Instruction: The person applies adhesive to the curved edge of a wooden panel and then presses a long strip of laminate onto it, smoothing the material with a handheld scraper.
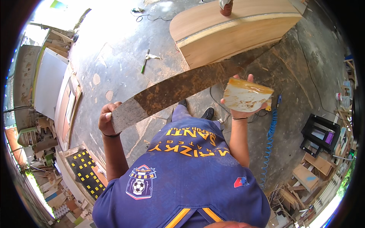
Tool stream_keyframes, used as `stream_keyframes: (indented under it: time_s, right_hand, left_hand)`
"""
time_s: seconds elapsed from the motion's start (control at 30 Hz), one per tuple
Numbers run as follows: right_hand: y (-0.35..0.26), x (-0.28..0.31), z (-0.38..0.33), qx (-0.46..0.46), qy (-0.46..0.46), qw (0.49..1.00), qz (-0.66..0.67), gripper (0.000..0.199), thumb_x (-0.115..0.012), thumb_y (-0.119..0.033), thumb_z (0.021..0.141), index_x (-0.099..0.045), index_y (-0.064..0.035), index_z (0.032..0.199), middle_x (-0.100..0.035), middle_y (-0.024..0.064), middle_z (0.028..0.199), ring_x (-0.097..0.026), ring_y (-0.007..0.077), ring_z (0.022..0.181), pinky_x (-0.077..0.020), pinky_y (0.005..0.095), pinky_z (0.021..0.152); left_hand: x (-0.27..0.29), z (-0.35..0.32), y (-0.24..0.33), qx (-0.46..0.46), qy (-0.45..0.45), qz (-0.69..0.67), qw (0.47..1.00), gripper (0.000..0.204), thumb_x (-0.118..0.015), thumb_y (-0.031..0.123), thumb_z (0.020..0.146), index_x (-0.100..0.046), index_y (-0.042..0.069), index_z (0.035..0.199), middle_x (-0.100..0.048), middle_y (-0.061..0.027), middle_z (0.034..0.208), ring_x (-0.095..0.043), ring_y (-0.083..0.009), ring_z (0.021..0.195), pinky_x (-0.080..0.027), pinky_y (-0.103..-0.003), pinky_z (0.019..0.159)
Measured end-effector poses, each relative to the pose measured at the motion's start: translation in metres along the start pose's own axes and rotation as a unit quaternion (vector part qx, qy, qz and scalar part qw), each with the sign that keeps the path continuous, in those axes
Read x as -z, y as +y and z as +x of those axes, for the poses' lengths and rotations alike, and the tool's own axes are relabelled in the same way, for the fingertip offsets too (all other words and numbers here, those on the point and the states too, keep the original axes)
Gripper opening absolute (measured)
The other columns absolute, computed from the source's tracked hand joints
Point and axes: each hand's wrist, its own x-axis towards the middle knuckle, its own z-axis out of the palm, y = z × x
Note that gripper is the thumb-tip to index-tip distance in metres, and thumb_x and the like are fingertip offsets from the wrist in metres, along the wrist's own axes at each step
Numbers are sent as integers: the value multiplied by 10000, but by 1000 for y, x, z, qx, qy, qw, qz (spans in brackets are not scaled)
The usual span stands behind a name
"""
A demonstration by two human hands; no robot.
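My left hand (pixel 108 117) grips the bare grey end of a long, thin, curved strip (pixel 178 89), fingers closed round its edge. Most of the strip's upper face is smeared brown, and it slants away to the far right, past the near side of a wooden piece. In my right hand (pixel 243 114) rests a whitish slab-like piece (pixel 247 97), held from below with fingertips showing beyond its far edge. Amber, sticky-looking stuff coats its far side and streaks the pale face. The strip's far end passes beyond the right hand, close to the wooden piece.
A large plywood piece with a rounded end (pixel 232 38) lies ahead, bearing a reddish-brown can (pixel 226 8). A blue coiled hose (pixel 270 136) and cables cross the floor at right, near a black frame (pixel 320 135). A green-tipped stick (pixel 145 61) lies left of centre. Boards line both sides.
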Motion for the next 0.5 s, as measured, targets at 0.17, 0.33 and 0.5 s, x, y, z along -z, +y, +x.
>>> stream_keyframes:
  time_s: [0.17,0.33,0.5]
  right_hand:
    - [-20,-27,20,50,-26,997,-61,990,-691,-597,735,-165,-271,1509,-118,156,1560,-202,359,1407,-307,707,957]
    - [-31,-32,28,61,-67,991,-103,983,-699,-565,749,-168,-238,1509,-204,116,1548,-258,337,1388,-306,681,961]
    - [-48,-34,36,107,-74,984,-119,989,-705,-593,729,-208,-214,1496,-215,93,1545,-228,365,1396,-275,704,986]
  left_hand:
    - [24,-6,11,10,-20,48,999,239,-575,239,779,-601,1,765,-544,-93,734,-516,-191,701,-409,-323,634]
    - [55,-19,19,-5,-39,63,997,238,-583,226,778,-605,-10,749,-531,-90,718,-500,-186,686,-389,-314,621]
    - [78,-26,23,-1,-53,79,995,241,-583,199,805,-627,-38,799,-502,-75,703,-471,-172,697,-352,-301,618]
